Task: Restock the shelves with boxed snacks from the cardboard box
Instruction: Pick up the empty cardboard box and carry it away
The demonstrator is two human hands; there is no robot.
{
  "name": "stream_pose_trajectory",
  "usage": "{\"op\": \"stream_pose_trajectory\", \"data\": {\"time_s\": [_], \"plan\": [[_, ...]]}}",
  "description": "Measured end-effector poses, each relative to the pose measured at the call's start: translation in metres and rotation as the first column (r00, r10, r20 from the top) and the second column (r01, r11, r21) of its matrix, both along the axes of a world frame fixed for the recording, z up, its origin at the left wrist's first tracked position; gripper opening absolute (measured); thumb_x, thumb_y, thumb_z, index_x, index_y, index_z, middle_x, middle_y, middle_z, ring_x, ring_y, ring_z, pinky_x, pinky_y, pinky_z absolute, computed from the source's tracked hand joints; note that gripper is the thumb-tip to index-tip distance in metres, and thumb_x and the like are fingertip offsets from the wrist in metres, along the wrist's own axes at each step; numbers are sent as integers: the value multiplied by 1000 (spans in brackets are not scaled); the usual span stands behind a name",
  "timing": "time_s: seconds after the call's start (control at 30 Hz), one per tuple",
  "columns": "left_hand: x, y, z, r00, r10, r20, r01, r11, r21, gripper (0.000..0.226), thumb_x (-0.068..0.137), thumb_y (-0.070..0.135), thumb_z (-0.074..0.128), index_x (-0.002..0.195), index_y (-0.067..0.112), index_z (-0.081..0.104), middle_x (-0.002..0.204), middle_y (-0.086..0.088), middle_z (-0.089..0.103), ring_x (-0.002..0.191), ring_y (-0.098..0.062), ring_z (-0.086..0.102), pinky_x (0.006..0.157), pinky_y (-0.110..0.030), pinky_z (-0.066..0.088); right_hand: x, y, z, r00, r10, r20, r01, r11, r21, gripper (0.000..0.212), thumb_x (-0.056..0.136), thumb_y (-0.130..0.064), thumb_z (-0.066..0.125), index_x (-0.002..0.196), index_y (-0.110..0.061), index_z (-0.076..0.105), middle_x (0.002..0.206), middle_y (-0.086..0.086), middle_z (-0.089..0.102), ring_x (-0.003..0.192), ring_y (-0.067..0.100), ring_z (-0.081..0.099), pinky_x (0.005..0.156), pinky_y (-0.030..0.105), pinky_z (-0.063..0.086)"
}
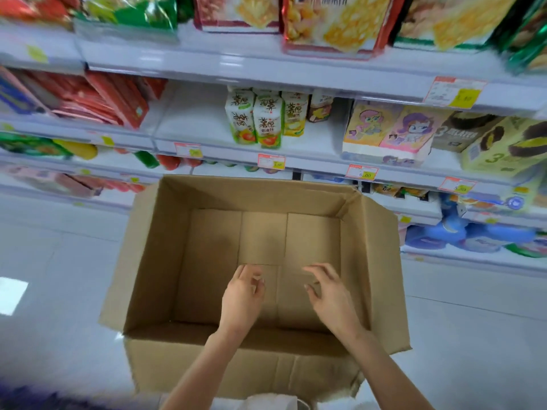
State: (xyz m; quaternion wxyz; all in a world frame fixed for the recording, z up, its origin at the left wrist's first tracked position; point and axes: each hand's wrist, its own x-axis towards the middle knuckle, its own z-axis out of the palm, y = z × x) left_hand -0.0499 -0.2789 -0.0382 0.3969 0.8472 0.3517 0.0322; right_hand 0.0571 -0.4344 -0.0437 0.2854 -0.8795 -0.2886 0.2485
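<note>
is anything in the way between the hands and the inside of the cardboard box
Nothing visible does. The cardboard box is open at the top with its flaps folded outward. The left hand and right hand reach into it over its bare bottom, and it holds nothing visible.

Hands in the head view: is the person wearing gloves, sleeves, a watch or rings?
The left hand and the right hand are bare: no gloves, and no rings to be seen. The left forearm and right forearm are bare too, with no sleeve, watch or bracelet in view down to the picture's lower edge.
</note>
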Motion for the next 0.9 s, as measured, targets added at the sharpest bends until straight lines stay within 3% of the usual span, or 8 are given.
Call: {"op": "stream_pose_trajectory", "data": {"time_s": [0.2,0.43,0.6,0.77,0.9], "plan": [[-19,25,7,1000,-13,-3,13,999,-46,13,88,2,56,93,12,62,88,7,53,67,-3,51,65,-22,43,-27,7,7,999,16,-49,-18,999,-40,29,89,-13,58,116,-22,59,116,-10,49,75,8,61,76,22,49],[-25,29,17,1000,-8,-1,8,997,-75,17,88,3,54,98,12,63,94,5,57,80,-13,58,74,-28,49,-40,10,22,996,46,-74,-52,996,-76,29,89,-12,58,115,-24,60,114,-14,47,80,4,61,79,23,49],[-20,22,25,999,21,36,-19,997,-78,15,89,4,53,99,11,62,98,1,60,81,-13,57,74,-26,48,-27,25,35,987,144,-67,-150,984,-96,29,91,-14,57,117,-26,58,117,-13,48,81,-5,55,71,0,37],[-11,7,27,991,133,28,-130,987,-99,17,92,9,51,105,11,62,104,3,59,87,-11,59,77,-23,49,-3,37,38,958,280,-60,-285,951,-117,32,93,-17,55,122,-31,54,124,-16,43,86,-4,56,70,-1,38],[-1,-12,21,964,265,1,-264,961,-84,18,91,10,52,106,12,61,105,3,58,82,-8,55,69,-15,41,25,39,37,907,417,-60,-422,901,-98,28,94,-20,53,120,-31,54,117,-17,44,84,-1,55,74,7,43]]}}
